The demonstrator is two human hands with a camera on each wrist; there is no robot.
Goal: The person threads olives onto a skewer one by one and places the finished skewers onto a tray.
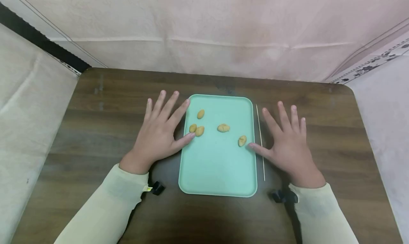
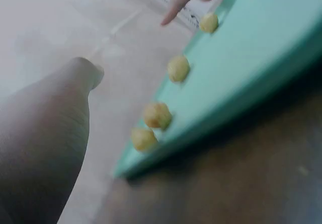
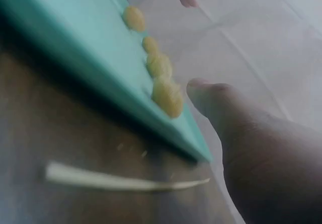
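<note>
head view: bare left hand [image 1: 161,132] and bare right hand [image 1: 289,148] spread, holding nothing, flanking a mint-green rectangular plastic-looking tray [image 1: 220,169]; five yellow-brown oval dough-like lumps [image 1: 223,127] on its far part. a left thumb swipe could knock the left pair. left wrist view: rounded lumps might roll if the tray tips. right wrist view: a thin pale wooden-looking stick [image 3: 100,178] just right of the tray could roll if bumped.

Five lumps [image 1: 223,127] lie on the tray [image 1: 218,169], a stick [image 1: 259,130] just right of it.
</note>
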